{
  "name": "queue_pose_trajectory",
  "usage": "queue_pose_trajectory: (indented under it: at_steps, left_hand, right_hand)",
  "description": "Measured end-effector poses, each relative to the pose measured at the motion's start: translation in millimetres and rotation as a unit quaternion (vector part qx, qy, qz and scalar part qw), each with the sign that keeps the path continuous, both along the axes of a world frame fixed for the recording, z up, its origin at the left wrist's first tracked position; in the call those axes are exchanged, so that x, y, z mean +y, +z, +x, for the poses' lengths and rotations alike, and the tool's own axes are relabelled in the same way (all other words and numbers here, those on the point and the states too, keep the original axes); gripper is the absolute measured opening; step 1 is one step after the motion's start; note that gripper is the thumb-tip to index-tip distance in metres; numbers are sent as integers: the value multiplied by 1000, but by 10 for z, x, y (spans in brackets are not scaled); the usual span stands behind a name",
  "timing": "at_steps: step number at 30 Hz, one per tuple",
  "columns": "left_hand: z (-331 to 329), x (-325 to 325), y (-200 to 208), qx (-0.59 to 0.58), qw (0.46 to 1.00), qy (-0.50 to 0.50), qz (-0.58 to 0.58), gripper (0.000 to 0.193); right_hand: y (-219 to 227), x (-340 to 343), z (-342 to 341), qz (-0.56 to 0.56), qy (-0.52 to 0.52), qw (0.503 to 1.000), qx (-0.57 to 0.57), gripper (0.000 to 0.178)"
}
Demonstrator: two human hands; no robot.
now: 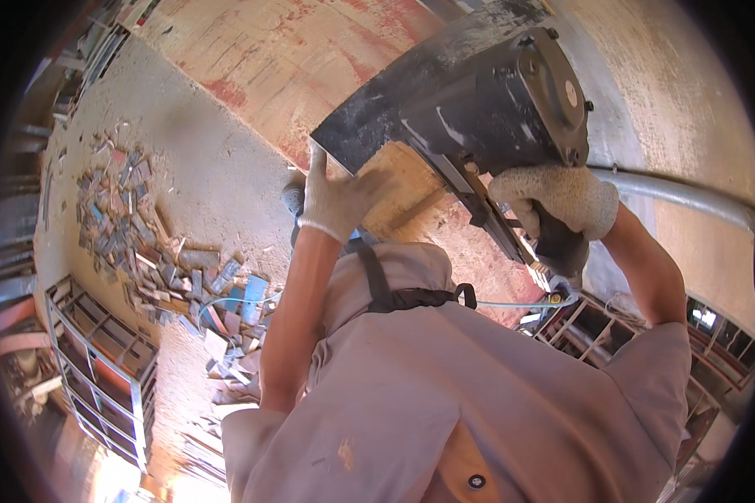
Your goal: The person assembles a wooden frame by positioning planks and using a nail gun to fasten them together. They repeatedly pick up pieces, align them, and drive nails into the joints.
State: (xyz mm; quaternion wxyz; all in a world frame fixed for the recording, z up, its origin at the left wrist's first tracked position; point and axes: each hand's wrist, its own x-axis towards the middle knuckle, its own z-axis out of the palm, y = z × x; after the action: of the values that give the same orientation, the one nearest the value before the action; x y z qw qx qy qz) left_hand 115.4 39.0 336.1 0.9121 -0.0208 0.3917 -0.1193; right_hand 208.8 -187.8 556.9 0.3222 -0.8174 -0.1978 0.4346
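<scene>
My right hand [566, 201], in a knitted work glove, is wrapped round the handle of a large black nail gun [486, 109]. The gun's slanted magazine [470, 197] runs down toward my body. Beneath and beyond the gun lies a dark, scuffed board [369, 121]. At that board's near left corner is my left hand [340, 197], also gloved, its thumb stretched up beside the corner and its fingers spread to the right, slightly blurred. A light brown wooden piece [403, 189] shows between the left hand and the gun. The gun's nose is hidden.
A large, red-stained wooden panel [268, 67] lies ahead. Wood offcuts [184, 277] are heaped on the floor at left, beside a metal rack [101, 369]. A thin, pale blue hose [520, 304] passes by my waist. A metal pipe [679, 197] runs along the right.
</scene>
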Motion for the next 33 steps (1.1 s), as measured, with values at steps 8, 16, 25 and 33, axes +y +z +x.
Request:
queue_pose_trajectory:
  at_steps: [8, 16, 25, 33]
  left_hand:
    - [175, -199, -319, -38, 969, 218, -109, 62]
    - [257, -255, -408, -18, 969, 240, -49, 55]
    - [241, -283, -359, -19, 972, 229, -55, 52]
    - [228, -261, -260, 8, 976, 217, -27, 47]
  right_hand:
    - [79, -57, 216, -54, 152, 986, -34, 13]
    - [75, -11, 162, -52, 106, 993, 4, 8]
    - [-14, -24, 239, -67, 218, 972, -49, 5]
    - [172, 195, 185, -110, 100, 988, 42, 17]
